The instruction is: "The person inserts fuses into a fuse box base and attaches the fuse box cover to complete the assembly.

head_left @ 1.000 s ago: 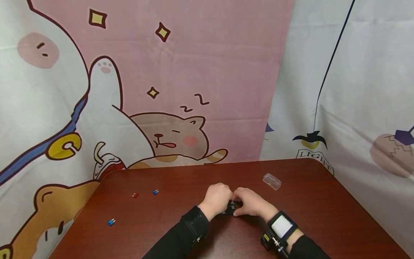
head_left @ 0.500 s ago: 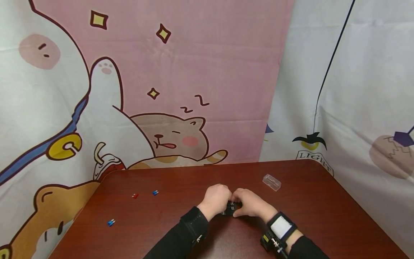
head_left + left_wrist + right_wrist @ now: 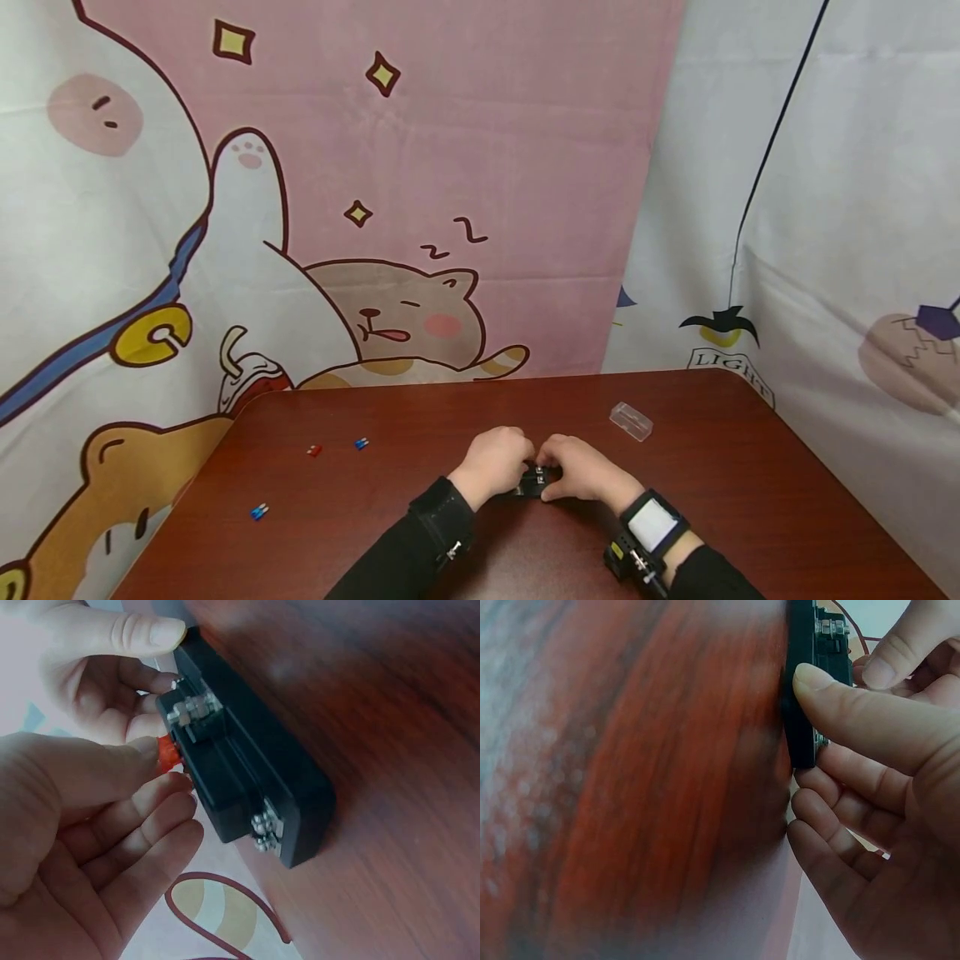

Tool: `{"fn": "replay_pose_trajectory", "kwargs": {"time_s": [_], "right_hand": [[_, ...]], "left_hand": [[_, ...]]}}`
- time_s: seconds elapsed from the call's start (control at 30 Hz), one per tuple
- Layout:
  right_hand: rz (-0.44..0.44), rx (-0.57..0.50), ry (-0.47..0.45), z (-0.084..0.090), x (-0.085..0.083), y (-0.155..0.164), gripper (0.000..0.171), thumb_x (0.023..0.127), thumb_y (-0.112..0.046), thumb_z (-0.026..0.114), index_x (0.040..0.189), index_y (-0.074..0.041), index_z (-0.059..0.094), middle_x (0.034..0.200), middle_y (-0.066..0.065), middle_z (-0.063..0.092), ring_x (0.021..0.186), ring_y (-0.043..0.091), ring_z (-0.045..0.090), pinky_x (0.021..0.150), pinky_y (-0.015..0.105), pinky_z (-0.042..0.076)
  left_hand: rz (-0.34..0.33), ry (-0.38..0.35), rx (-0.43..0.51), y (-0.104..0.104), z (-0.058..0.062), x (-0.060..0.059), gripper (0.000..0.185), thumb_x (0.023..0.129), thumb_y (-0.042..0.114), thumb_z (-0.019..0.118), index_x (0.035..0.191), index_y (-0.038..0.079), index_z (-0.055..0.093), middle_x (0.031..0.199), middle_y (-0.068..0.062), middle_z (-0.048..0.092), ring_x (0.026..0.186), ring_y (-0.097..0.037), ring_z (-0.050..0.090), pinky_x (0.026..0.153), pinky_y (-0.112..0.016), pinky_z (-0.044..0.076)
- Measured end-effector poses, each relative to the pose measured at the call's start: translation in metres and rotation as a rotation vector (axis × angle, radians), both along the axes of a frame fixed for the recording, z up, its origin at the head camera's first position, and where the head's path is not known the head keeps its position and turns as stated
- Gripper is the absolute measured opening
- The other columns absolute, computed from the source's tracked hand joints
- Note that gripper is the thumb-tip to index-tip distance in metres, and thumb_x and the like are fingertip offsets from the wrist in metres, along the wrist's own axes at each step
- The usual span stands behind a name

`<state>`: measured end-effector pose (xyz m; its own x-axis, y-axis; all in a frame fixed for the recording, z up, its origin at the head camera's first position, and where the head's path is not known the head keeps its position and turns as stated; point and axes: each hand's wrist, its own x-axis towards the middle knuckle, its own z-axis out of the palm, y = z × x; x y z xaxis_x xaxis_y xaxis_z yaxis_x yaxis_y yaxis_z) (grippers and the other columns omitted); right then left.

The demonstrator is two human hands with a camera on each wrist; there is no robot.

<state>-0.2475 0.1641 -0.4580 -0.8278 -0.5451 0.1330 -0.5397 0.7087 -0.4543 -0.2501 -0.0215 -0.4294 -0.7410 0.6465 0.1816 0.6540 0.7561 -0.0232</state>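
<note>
A black fuse block [image 3: 247,750] with metal screw terminals sits on the table between both hands. My left hand [image 3: 491,467] pinches a red blade fuse [image 3: 168,754] between thumb and fingers, at the block's top face. How deep the fuse sits in its slot cannot be told, as fingers cover part of it. My right hand [image 3: 588,473] grips the other end of the block, thumb [image 3: 814,679] on one side and fingers on the other. In the head view most of the block [image 3: 536,480] is hidden by the hands.
To the left on the brown table [image 3: 360,533] lie a red blade fuse [image 3: 314,451], a blue blade fuse [image 3: 362,443] and a nearer blue blade fuse [image 3: 259,512]. A clear plastic cover [image 3: 632,421] lies behind the right hand. A printed cloth [image 3: 510,167] hangs behind the table.
My left hand has shifted slightly left, its wrist a little lower, and slightly more of the fuse block shows. The right hand keeps its grip in place.
</note>
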Motion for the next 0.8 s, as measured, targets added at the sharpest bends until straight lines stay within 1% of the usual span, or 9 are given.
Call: {"fn": "replay_pose_trajectory", "kwargs": {"time_s": [0.1,0.2,0.33,0.47,0.63,0.8], "right_hand": [[0.002,0.002,0.001,-0.001,-0.001,0.000,0.035,0.068,-0.019,0.090,0.094,-0.012,0.067,0.089,-0.005,0.057,0.081,0.013,0.052,0.076,0.036,0.048],[-0.004,0.007,-0.003,-0.001,-0.001,0.000,0.035,0.068,-0.019,0.090,0.093,-0.012,0.067,0.089,-0.005,0.058,0.081,0.013,0.053,0.077,0.037,0.048],[-0.009,0.007,-0.009,0.000,-0.001,-0.001,0.035,0.069,-0.019,0.090,0.094,-0.012,0.067,0.089,-0.005,0.058,0.081,0.014,0.053,0.077,0.038,0.048],[-0.015,0.011,-0.023,0.001,0.000,-0.001,0.035,0.070,-0.020,0.090,0.095,-0.012,0.067,0.091,-0.005,0.059,0.082,0.015,0.054,0.078,0.039,0.049],[-0.033,0.025,-0.042,0.003,0.001,-0.001,0.035,0.070,-0.021,0.090,0.096,-0.012,0.068,0.092,-0.004,0.058,0.084,0.016,0.054,0.080,0.041,0.049],[-0.039,0.026,-0.054,0.003,0.002,-0.002,0.036,0.071,-0.022,0.090,0.097,-0.012,0.068,0.093,-0.004,0.059,0.085,0.017,0.054,0.081,0.043,0.049]], "left_hand": [[-0.004,0.002,0.018,-0.005,0.002,0.001,0.003,0.087,0.018,0.076,0.089,0.019,0.078,0.078,0.005,0.062,0.069,-0.009,0.055,0.058,-0.024,0.046],[-0.009,0.018,0.044,-0.011,0.004,0.002,0.008,0.086,0.018,0.077,0.094,0.016,0.077,0.081,0.004,0.063,0.074,-0.011,0.059,0.061,-0.026,0.049],[-0.004,0.019,0.087,-0.024,0.007,0.003,0.015,0.085,0.016,0.078,0.099,0.013,0.077,0.084,0.002,0.065,0.079,-0.012,0.062,0.065,-0.027,0.051],[0.020,0.009,0.122,-0.040,0.006,0.002,0.018,0.084,0.016,0.079,0.101,0.011,0.077,0.087,0.000,0.067,0.081,-0.014,0.063,0.070,-0.029,0.053],[0.056,0.001,0.194,-0.059,0.005,-0.001,0.017,0.083,0.014,0.080,0.099,0.009,0.076,0.089,-0.002,0.069,0.084,-0.018,0.066,0.074,-0.033,0.054],[0.122,-0.032,0.289,-0.077,0.006,-0.006,0.013,0.083,0.012,0.080,0.094,0.008,0.075,0.086,-0.003,0.067,0.080,-0.019,0.064,0.071,-0.036,0.054]]}}
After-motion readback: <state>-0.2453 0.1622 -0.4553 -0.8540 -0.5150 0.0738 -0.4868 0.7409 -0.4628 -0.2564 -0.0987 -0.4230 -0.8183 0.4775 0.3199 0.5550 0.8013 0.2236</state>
